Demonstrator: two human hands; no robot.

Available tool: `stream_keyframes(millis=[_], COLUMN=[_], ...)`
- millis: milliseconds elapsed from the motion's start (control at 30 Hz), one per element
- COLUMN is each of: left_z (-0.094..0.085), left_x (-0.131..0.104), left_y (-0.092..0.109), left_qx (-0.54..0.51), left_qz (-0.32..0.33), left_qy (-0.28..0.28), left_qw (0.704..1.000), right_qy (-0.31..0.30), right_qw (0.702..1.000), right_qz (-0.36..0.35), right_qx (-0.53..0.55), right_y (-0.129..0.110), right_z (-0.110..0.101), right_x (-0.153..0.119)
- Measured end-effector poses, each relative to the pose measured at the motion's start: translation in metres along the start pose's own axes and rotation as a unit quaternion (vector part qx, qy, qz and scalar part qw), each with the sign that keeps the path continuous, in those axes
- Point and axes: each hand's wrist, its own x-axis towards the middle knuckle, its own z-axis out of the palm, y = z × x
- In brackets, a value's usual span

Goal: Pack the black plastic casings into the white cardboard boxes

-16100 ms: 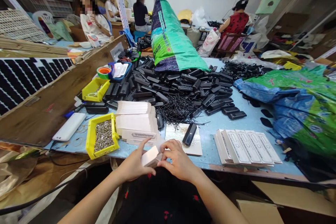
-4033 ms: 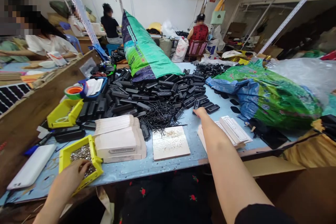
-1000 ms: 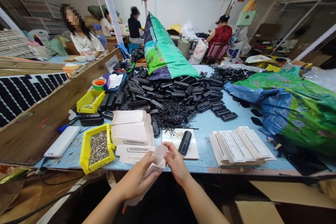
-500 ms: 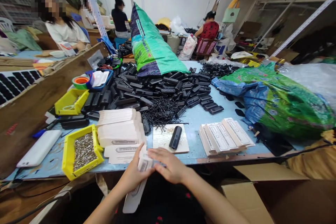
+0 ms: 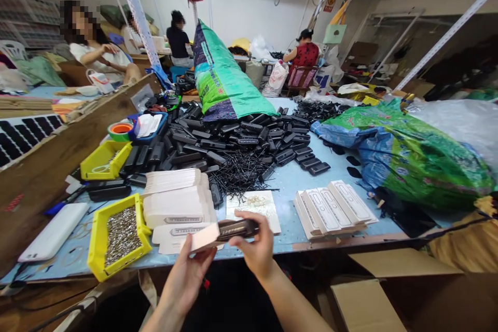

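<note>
My left hand (image 5: 189, 275) is closed around a small white cardboard box (image 5: 206, 238), held up over the table's front edge. In my right hand (image 5: 260, 251), fingers and thumb grip a long black plastic case (image 5: 235, 227). One end of that case sits at or inside the box's right-hand opening; how deep it goes is hidden. Just behind the hands lies a pale square board (image 5: 270, 208) with small specks on it. A stack of flat printed cartons (image 5: 175, 202) stands left of it. To the right are several box-shaped printed cartons (image 5: 330, 207) in a row.
Behind the board lie a heap of thin black strips (image 5: 243, 172) and a large pile of black cases (image 5: 187, 140). A yellow bin (image 5: 93, 251) of small metal parts stands left. Plastic sacks (image 5: 420, 150) lie right, above an open cardboard box (image 5: 361, 306). People sit farther back.
The black case has left the board and is now in my right hand, against the box. The box, earlier a flattish carton between both hands, is now opened out in my left hand.
</note>
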Motion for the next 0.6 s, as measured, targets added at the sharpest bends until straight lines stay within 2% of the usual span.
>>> stream_keyframes(millis=[67, 100, 133, 167, 233, 267, 300, 333, 367, 400, 433, 467, 500, 600], left_z=[-0.002, -0.006, -0.012, -0.018, -0.03, -0.034, -0.037, -0.038, -0.039, -0.039, -0.039, -0.04, -0.039, -0.037], left_x=[-0.004, -0.005, -0.005, -0.003, 0.003, 0.006, 0.01, 0.013, 0.017, 0.02, 0.025, 0.03, 0.036, 0.058], left_y=[-0.009, -0.011, -0.012, -0.011, -0.009, -0.009, -0.008, -0.007, -0.007, -0.006, -0.004, -0.002, 0.0, 0.01], left_qx=[0.091, 0.163, 0.247, 0.334, 0.474, 0.523, 0.559, 0.583, 0.6, 0.611, 0.622, 0.634, 0.643, 0.657], left_qz=[-0.039, -0.01, 0.06, 0.157, 0.34, 0.386, 0.4, 0.398, 0.393, 0.39, 0.39, 0.389, 0.39, 0.391], left_qy=[-0.069, -0.088, -0.093, -0.091, -0.09, -0.094, -0.101, -0.1, -0.089, -0.074, -0.064, -0.064, -0.069, -0.084], left_qw=[0.993, 0.983, 0.963, 0.925, 0.807, 0.754, 0.72, 0.701, 0.692, 0.685, 0.676, 0.665, 0.656, 0.639], right_qy=[-0.049, -0.064, -0.062, -0.062, -0.118, -0.17, -0.221, -0.25, -0.253, -0.206, -0.14, -0.106, -0.097, -0.11], right_qw=[0.998, 0.997, 0.998, 0.998, 0.992, 0.984, 0.972, 0.959, 0.946, 0.933, 0.902, 0.884, 0.87, 0.842], right_qz=[-0.019, -0.011, 0.005, 0.022, 0.044, 0.053, 0.064, 0.079, 0.095, 0.114, 0.144, 0.163, 0.178, 0.213], right_qx=[-0.038, -0.036, -0.023, -0.009, -0.002, -0.015, -0.046, -0.106, -0.178, -0.271, -0.383, -0.426, -0.449, -0.484], right_y=[0.0, 0.0, 0.001, 0.002, 0.008, 0.013, 0.02, 0.028, 0.038, 0.049, 0.06, 0.071, 0.082, 0.106], right_z=[0.01, 0.012, 0.012, 0.012, 0.008, 0.005, -0.002, -0.011, -0.024, -0.039, -0.056, -0.073, -0.089, -0.123], right_x=[-0.007, -0.011, -0.015, -0.019, -0.022, -0.018, -0.009, 0.004, 0.021, 0.04, 0.06, 0.079, 0.094, 0.117])
